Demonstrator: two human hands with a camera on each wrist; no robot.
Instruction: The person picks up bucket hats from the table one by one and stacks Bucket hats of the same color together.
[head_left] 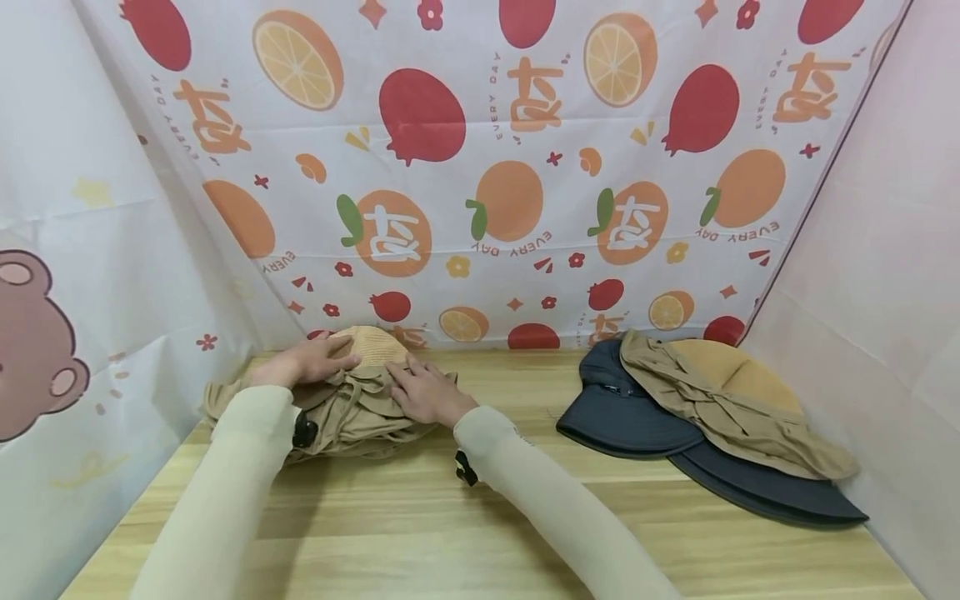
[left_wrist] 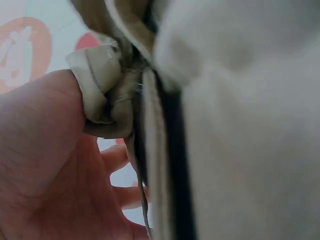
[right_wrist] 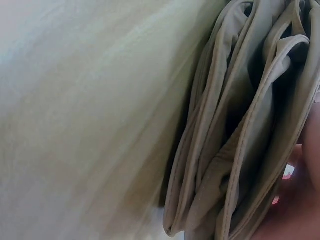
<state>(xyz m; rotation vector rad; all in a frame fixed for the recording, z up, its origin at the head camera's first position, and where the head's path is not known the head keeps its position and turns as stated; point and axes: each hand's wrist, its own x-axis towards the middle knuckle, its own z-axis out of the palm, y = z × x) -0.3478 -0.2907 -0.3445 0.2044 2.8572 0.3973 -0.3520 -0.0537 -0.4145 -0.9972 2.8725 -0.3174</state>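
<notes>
We look down at a layered pile of khaki hats (head_left: 352, 425) lying on a pale wooden worktop (head_left: 390, 517), with a yellowish woven crown (head_left: 371, 343) showing at its top. A person's two bare hands touch it, one at either side. At the pile's left, the left hand (head_left: 311, 360) has its fingers loosely bent and spread apart, reaching over beside the crown; close up, we see its thumb against a fold of khaki cloth. At the pile's right, the right hand (head_left: 426, 392) lies with its fingers nearly straight and slightly parted, resting on the fabric. From the right wrist we see several stitched cloth edges stacked together, that hand's fingers partly hidden behind them. Well apart to the pile's right, a dark blue hat (head_left: 633, 421) sits next to a khaki hat with a tan crown (head_left: 720, 392), which overlaps a dark brim (head_left: 772, 492). Behind the pile hangs a fruit-printed cloth (head_left: 465, 196).
</notes>
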